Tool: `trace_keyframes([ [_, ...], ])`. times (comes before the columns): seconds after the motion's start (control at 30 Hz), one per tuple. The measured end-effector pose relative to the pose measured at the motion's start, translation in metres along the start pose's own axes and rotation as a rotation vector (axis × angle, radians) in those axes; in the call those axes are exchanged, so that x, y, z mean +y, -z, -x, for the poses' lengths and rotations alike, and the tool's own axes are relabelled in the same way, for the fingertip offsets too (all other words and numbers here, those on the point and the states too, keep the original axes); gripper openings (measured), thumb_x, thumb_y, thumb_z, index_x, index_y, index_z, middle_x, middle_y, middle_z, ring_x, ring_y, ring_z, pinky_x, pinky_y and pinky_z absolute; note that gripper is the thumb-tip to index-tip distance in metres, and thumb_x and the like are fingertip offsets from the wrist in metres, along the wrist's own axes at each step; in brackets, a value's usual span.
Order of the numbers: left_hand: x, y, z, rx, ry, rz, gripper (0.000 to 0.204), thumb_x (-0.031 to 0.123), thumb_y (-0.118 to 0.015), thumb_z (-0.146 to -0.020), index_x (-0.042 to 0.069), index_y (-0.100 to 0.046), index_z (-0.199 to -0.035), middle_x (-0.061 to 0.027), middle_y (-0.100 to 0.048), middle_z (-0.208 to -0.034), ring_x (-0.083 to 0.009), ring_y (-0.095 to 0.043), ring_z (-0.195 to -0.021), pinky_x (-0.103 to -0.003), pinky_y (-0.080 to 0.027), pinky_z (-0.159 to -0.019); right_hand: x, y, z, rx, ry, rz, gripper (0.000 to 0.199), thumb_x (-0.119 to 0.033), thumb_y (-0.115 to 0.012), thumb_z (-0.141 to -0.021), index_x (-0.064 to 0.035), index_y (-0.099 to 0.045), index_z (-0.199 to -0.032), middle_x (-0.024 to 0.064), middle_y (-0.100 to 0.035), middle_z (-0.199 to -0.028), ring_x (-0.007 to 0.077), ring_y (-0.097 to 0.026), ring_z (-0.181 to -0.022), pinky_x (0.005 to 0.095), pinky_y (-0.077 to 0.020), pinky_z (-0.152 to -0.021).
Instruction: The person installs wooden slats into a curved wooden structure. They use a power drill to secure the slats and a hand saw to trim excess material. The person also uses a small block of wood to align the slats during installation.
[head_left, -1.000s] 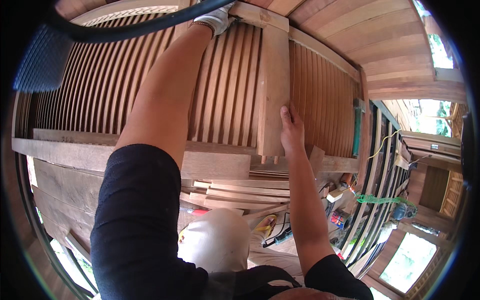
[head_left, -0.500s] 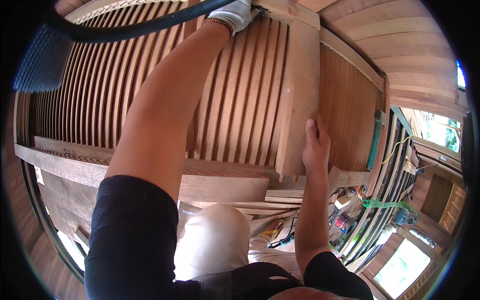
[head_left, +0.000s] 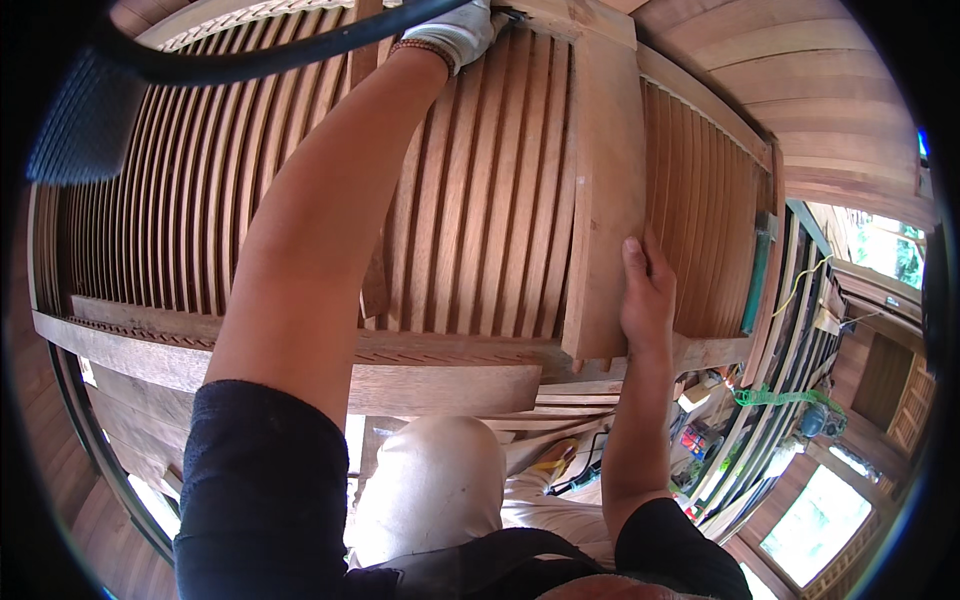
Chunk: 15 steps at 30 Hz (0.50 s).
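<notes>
A large wooden louvred frame with rows of slats lies in front of me. Near its far rail, my left hand, in a white glove, bends over the slat ends; a black band across the view hides part of it. A small dark tip sticks out beside its fingers, too little to name. Farther right, my bare right hand grips the near part of a wide wooden board that crosses the frame between two slatted sections. Its thumb lies on the board's right edge, with the fingers curled out of sight.
A long wooden rail runs along the near side, just above my knee. At right are a green strip, stacked timber, a green net and scattered items on the floor. The black band arcs across the upper left.
The view has shifted slightly. My left hand sits a little lower and farther left; my right hand and the board's near end appear slightly farther right. More gaps show between the right-hand slats.
</notes>
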<state>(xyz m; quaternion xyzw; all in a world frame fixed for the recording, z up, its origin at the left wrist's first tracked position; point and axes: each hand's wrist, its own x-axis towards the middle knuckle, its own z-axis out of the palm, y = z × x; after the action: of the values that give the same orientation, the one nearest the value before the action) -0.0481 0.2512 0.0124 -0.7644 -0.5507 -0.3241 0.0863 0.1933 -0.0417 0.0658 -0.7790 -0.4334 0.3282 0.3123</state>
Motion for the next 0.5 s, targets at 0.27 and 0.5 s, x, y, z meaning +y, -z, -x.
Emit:
trace_keyframes([
  [0.27,-0.001,0.000,0.002,0.018,-0.030,0.018,0.065,0.040,-0.077,-0.082,0.018,-0.059,-0.140,-0.0093,-0.052,-0.145,-0.0331,-0.040,-0.141,-0.056,-0.026,-0.119,0.007,-0.002,0.000,0.017,0.004,-0.005,0.068,-0.039,-0.060,-0.106,0.0108,-0.045,-0.149,0.0264,-0.059,-0.143,0.0284,-0.055,-0.135,0.0368,-0.0391,-0.114],
  [0.5,0.001,0.009,0.002,-0.036,0.003,0.008,0.064,0.037,-0.077,-0.082,0.017,-0.059,-0.140,-0.0094,-0.051,-0.146,-0.0336,-0.038,-0.142,-0.057,-0.023,-0.121,-0.008,0.000,0.008,-0.024,-0.035,-0.045,0.061,-0.037,-0.058,-0.106,0.0030,-0.048,-0.151,0.0213,-0.058,-0.146,0.0262,-0.054,-0.136,0.0362,-0.0393,-0.114],
])
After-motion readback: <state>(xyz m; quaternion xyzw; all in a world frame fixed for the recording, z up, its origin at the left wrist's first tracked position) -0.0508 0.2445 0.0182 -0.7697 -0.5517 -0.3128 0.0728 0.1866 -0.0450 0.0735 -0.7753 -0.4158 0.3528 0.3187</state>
